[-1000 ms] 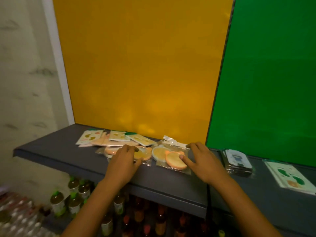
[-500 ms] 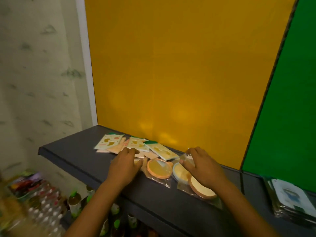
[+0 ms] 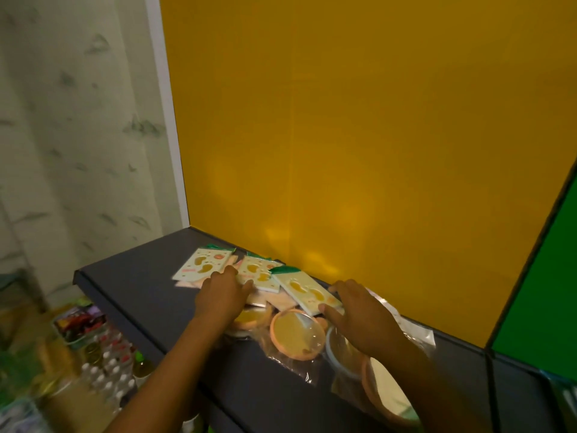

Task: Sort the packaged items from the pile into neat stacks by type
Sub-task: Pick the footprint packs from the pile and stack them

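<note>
A loose pile of packaged items [image 3: 274, 295] is spread on the dark grey shelf [image 3: 140, 295], close against the yellow panel [image 3: 359, 135] behind it. Three pale flat card packs with green tabs are seen at the back of the pile: one [image 3: 202, 267] furthest from the green panel [image 3: 546, 307], a second [image 3: 258, 274] beside it, and a third [image 3: 309, 292] lying tilted over the round items. Peach-coloured flat packs are partly hidden beneath the cards. At the front of the pile, nearer the shelf edge, round orange-rimmed discs in clear plastic bags [image 3: 296, 334] are laid overlapping; more of them [image 3: 384, 389] extend toward the green panel.

The left hand [image 3: 223, 292] is laid on the pile between the first and second card packs, fingers relaxed and roughly straight, touching the packs; nothing is seen to be pinched. The right hand [image 3: 359, 314] is spread palm-down over the bagged discs, its fingertips touching the edge of the third card pack.

Below the shelf, on the side away from the green panel, blurred bottles [image 3: 106, 370] and coloured packets [image 3: 78, 323] are seen. Patterned pale wall covering [image 3: 78, 135] is visible past the yellow panel's white edge.
</note>
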`<state>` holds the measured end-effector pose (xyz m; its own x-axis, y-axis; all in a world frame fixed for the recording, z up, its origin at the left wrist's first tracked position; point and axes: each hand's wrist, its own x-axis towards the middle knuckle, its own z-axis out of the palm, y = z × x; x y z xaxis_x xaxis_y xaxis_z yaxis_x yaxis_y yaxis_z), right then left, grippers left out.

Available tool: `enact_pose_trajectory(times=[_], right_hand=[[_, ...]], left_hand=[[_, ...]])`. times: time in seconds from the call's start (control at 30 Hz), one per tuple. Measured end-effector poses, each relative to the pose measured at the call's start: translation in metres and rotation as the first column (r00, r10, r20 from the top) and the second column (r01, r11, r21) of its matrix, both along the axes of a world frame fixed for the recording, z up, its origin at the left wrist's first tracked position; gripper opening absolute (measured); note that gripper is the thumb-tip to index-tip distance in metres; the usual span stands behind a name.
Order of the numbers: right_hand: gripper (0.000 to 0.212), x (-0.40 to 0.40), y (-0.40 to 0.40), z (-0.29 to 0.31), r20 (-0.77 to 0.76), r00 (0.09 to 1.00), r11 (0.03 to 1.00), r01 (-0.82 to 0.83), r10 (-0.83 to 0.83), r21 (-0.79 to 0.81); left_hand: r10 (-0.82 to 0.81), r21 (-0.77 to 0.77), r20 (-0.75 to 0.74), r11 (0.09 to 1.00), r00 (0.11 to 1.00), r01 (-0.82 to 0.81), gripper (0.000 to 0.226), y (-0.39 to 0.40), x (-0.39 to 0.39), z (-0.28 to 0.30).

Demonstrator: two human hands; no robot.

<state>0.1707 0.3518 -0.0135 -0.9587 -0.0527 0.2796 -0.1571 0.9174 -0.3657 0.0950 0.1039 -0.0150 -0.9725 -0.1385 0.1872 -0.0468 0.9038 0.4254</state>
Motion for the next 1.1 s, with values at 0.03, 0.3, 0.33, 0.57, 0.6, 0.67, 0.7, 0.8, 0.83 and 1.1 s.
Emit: enact_pose_trajectory(times=[0.03, 0.3, 0.33, 0.57, 0.6, 0.67, 0.7, 0.8, 0.83, 1.1], right_hand=[[0.045, -0.003, 0.001, 0.000, 0.002, 1.000, 1.000, -0.010, 0.010, 0.006], [0.043, -0.020, 0.011, 0.003, -0.013, 1.000, 1.000, 0.015, -0.015, 0.024], [0.042, -0.021, 0.013, 0.002, -0.016, 0.999, 0.999, 0.030, -0.030, 0.032], [0.039, -0.034, 0.018, 0.014, 0.002, 0.997, 0.997, 0.073, -0.073, 0.030], [0.039, -0.037, 0.015, 0.015, 0.012, 0.997, 0.997, 0.072, -0.072, 0.028], [0.040, -0.042, 0.009, 0.014, 0.054, 0.996, 0.997, 0.067, -0.068, 0.028], [0.039, -0.045, 0.007, 0.014, 0.081, 0.994, 0.998, 0.066, -0.068, 0.026], [0.039, -0.054, 0.000, 0.008, 0.175, 0.982, 0.997, 0.068, -0.073, 0.037], [0.042, -0.058, -0.001, 0.005, 0.213, 0.974, 0.997, 0.076, -0.081, 0.033], [0.100, -0.086, -0.011, -0.020, 0.367, 0.921, 0.991, 0.105, -0.128, 0.081]], left_hand=[[0.014, -0.001, 0.007, 1.000, 1.000, -0.014, 0.052, 0.002, -0.004, 0.001], [0.066, 0.075, 0.132, 0.994, 0.989, -0.077, 0.045, 0.004, -0.035, 0.008], [0.046, 0.132, 0.142, 0.989, 0.989, -0.065, 0.045, 0.000, -0.041, 0.008], [-0.070, 0.635, 0.101, 0.772, 0.992, -0.010, 0.025, -0.030, -0.060, 0.016], [-0.075, 0.700, 0.101, 0.714, 0.992, -0.017, 0.022, -0.033, -0.058, 0.019], [-0.082, 0.799, 0.104, 0.600, 0.991, -0.035, 0.017, -0.040, -0.054, 0.025], [-0.088, 0.843, 0.106, 0.536, 0.991, -0.043, 0.016, -0.043, -0.050, 0.028], [-0.137, 0.953, 0.108, 0.296, 0.985, -0.063, 0.014, -0.051, -0.038, 0.034], [-0.159, 0.974, 0.108, 0.217, 0.981, -0.072, 0.015, -0.054, -0.034, 0.034], [-0.261, 0.989, 0.125, -0.046, 0.957, -0.142, 0.013, -0.074, -0.010, 0.023]])
